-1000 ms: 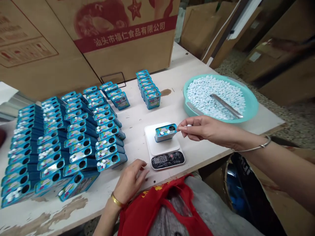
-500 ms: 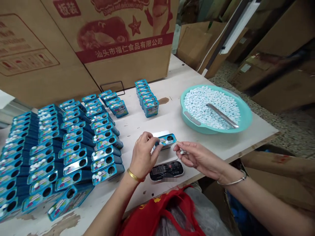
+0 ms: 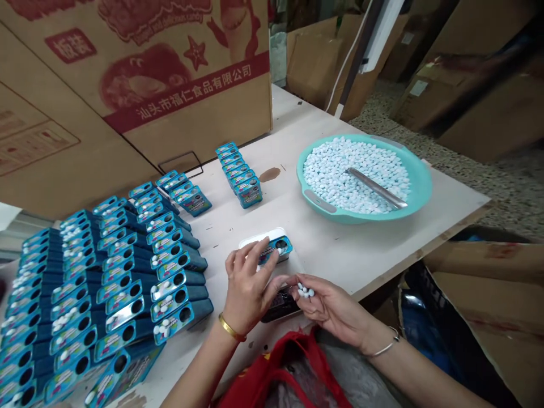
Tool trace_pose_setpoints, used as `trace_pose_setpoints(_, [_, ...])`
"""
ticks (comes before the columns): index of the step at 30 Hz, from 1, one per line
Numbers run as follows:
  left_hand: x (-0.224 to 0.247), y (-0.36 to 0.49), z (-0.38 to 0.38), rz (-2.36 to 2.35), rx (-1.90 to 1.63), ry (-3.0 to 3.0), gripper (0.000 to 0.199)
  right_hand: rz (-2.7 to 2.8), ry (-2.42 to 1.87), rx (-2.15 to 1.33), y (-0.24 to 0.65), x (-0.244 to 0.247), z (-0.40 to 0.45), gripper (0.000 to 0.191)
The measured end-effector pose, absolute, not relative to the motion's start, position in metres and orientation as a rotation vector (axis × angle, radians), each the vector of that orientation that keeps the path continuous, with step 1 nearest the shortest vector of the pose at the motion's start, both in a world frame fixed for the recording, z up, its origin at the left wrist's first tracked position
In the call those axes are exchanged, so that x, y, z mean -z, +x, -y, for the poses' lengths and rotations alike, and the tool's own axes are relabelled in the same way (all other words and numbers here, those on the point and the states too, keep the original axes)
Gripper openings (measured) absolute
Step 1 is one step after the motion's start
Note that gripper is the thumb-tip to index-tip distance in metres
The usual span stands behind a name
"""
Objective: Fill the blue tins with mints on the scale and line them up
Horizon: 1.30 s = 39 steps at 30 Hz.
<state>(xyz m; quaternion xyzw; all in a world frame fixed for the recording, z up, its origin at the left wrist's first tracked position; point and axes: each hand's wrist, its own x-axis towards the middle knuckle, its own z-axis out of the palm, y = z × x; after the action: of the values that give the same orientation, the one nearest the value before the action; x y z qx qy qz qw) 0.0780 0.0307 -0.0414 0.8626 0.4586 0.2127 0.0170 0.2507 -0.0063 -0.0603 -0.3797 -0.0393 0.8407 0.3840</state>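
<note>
Near glossy blue box [image 3: 287,250]: right hand [image 3: 329,306] cupping rounded pellets [image 3: 305,291]; left hand [image 3: 246,292], grip unclear.

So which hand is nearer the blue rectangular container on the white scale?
Left. The left hand overlaps the left part of the container in view; the right hand, holding small white pellets, is apart from it, lower in view.

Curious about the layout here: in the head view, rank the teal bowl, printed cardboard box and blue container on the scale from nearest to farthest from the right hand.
1. Blue container on the scale: just beyond the right hand, slightly left.
2. Teal bowl: farther back, to the right.
3. Printed cardboard box: farthest, at the back left.
</note>
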Motion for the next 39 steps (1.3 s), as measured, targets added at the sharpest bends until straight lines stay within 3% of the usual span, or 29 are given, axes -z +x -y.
trace_pose_setpoints(5, [0.036, 0.083, -0.047, -1.451, -0.456, 2.701, 0.049, 0.081, -0.987, -2.076, 0.266, 0.075, 0.013, 0.016])
trace_pose_setpoints(11, [0.023, 0.083, -0.097, -1.537, -0.327, 2.599, 0.032, 0.102, -1.014, -1.979, 0.287, 0.078, 0.006, 0.019])
trace_pose_setpoints(18, [0.047, 0.095, -0.185, -1.822, -0.225, 2.613, 0.032, 0.096, -1.05, -1.954, 0.288, 0.088, 0.006, 0.022])
trace_pose_setpoints(26, [0.053, 0.074, -0.199, -2.02, -0.317, 2.677, 0.048, 0.026, -1.165, -1.959, 0.282, 0.098, 0.013, 0.03])
trace_pose_setpoints(32, [0.041, 0.003, -0.23, -2.605, 0.033, 2.278, 0.038, 0.041, -1.262, -1.954, 0.278, 0.102, 0.018, 0.032])
trace_pose_setpoints(36, [0.039, -0.02, -0.231, -2.535, 0.191, 2.312, 0.021, 0.068, -1.237, -1.952, 0.278, 0.101, 0.021, 0.031])
trace_pose_setpoints(39, [0.024, -0.012, -0.211, -2.382, 0.268, 2.437, 0.021, 0.023, -1.255, -1.948, 0.281, 0.099, 0.023, 0.03])
